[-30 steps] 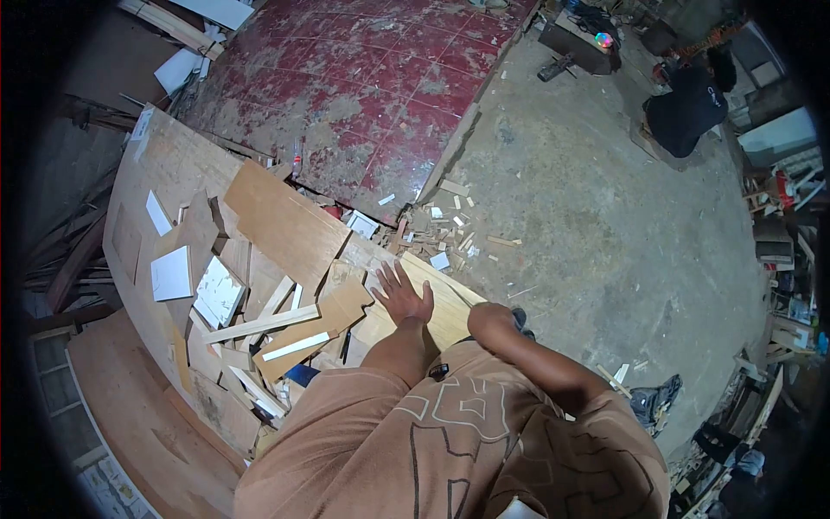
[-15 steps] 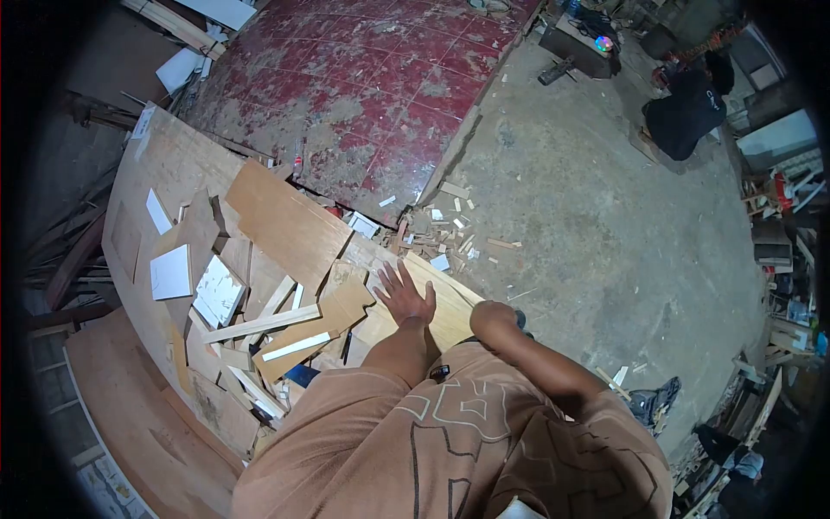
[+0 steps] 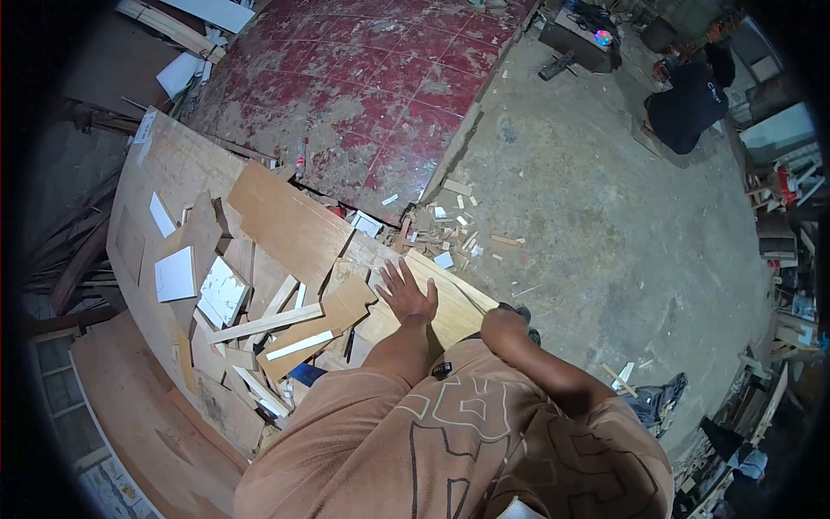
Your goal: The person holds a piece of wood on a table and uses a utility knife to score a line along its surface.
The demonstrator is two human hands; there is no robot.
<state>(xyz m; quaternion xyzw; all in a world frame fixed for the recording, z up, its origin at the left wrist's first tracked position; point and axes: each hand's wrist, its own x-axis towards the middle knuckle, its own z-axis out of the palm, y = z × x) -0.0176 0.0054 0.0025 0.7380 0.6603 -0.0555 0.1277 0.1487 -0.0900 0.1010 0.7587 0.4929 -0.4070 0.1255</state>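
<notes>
My left hand (image 3: pixel 407 294) lies flat with spread fingers on a pale wooden board (image 3: pixel 454 313) in front of my body. My right hand (image 3: pixel 503 327) is closed at the board's right edge, and the back of it hides the fingers. What it grips I cannot tell. A thin dark line runs along the board's surface toward that hand. Just beyond the knuckles, a dark object (image 3: pixel 524 315) shows in part. Left of my left hand, a brown board piece (image 3: pixel 350 298) lies among the offcuts.
The large plywood sheet (image 3: pixel 164 147) carries several offcuts, including a white-faced square (image 3: pixel 175 274) and a wide brown panel (image 3: pixel 290 221). Wood scraps (image 3: pixel 450 229) litter the concrete floor ahead. Red tiles (image 3: pixel 372 95) lie farther off. A crouching person (image 3: pixel 686 108) in dark clothing is at the far right.
My right hand has shifted slightly right and down along the board's edge. My left hand stays pressed on the board. The view has moved a little.
</notes>
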